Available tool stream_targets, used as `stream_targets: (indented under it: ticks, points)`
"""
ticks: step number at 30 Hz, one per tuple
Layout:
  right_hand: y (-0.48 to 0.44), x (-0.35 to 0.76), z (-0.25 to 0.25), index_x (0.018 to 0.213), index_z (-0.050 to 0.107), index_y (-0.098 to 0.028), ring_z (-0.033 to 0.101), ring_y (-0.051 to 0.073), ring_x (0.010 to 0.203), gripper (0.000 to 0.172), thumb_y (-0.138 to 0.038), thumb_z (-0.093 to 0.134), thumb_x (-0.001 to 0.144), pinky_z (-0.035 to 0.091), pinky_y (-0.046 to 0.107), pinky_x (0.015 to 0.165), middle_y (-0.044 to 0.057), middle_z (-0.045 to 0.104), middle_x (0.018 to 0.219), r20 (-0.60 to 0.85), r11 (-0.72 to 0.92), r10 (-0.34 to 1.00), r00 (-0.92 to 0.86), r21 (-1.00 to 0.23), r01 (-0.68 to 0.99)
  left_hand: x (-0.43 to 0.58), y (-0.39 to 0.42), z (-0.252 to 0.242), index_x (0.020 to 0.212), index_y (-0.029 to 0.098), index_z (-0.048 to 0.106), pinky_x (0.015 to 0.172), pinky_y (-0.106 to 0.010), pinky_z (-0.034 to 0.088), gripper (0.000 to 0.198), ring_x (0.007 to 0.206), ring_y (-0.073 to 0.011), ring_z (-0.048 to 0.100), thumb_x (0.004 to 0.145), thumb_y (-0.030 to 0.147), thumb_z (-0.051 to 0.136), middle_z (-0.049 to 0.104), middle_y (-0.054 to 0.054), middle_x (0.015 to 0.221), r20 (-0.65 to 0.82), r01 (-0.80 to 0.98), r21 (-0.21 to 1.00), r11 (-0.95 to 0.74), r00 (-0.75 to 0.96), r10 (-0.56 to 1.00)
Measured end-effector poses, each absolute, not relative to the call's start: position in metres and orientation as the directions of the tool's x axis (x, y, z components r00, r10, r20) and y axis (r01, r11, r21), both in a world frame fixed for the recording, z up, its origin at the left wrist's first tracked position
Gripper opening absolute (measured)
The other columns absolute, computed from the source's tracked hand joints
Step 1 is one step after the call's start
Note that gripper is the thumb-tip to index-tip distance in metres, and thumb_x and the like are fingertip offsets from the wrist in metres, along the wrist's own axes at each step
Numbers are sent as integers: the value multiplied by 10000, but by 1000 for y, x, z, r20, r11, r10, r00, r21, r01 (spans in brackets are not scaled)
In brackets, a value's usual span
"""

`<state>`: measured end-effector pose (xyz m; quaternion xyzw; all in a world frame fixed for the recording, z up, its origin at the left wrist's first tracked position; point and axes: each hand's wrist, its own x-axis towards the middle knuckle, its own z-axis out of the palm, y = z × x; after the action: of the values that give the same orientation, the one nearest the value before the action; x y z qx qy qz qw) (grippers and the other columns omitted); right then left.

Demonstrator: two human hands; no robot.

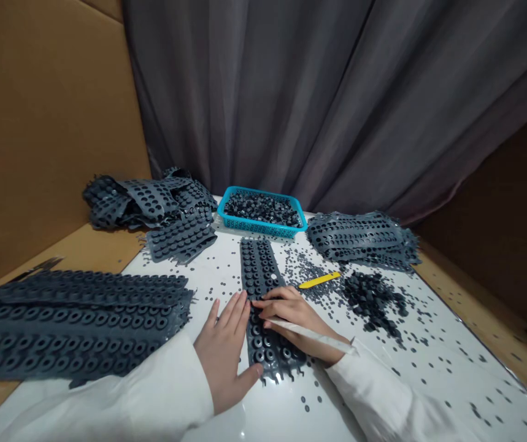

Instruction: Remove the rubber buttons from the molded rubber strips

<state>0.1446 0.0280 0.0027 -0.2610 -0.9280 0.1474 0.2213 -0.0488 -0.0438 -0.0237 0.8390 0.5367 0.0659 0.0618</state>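
Observation:
A dark grey rubber sheet (pixel 260 270) with rows of raised round rings lies lengthwise in front of me on the white table. My left hand (pixel 226 347) rests flat along its left edge, fingers stretched out and thumb spread over the near part. Over the middle of the sheet, my right hand (pixel 297 319) is closed around a slim whitish stick (pixel 311 334) that slants back toward the wrist. Its fingertips touch the sheet close to my left fingers. What the stick's tip does there is hidden.
Stacked ringed sheets (pixel 74 331) lie left. Punched sheets pile up back left (pixel 153 199) and back right (pixel 359 236). A blue basket (pixel 263 229) holds small black pieces. Right of my hand are a yellow cutter-like tool (pixel 319 280), a heap of black pieces (pixel 373 301) and scattered discs.

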Motion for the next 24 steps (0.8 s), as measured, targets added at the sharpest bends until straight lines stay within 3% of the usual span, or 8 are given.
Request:
stream_targets:
  ticks: [13, 17, 24]
  points:
    - [26, 143, 1, 881, 611, -193, 548, 164, 967, 140, -303, 525, 888, 407, 315, 817, 36, 687, 983, 383, 818, 549, -743, -431, 381, -50, -44, -30, 1412, 104, 264, 1105, -508, 58, 764, 1374, -293, 78, 828, 589, 355, 120, -108, 1495, 95, 892, 137, -430, 421, 902]
    - [29, 143, -1, 923, 613, -200, 546, 159, 961, 145, -309, 524, 889, 403, 309, 803, 33, 687, 995, 377, 848, 518, -768, -343, 403, -50, -44, -36, 1406, 106, 287, 1107, -491, 78, 742, 1373, -282, 100, 836, 578, 350, 160, -107, 1488, 147, 891, 108, -442, 425, 893]
    - [37, 141, -14, 826, 611, -184, 556, 146, 888, 229, -291, 440, 935, 394, 294, 733, 54, 692, 1013, 411, 914, 394, -822, -80, 399, -51, -43, -40, 1402, 104, 293, 1110, -475, 69, 733, 1370, -271, 130, 828, 550, 377, 195, -106, 1481, 173, 895, 69, -440, 424, 889]
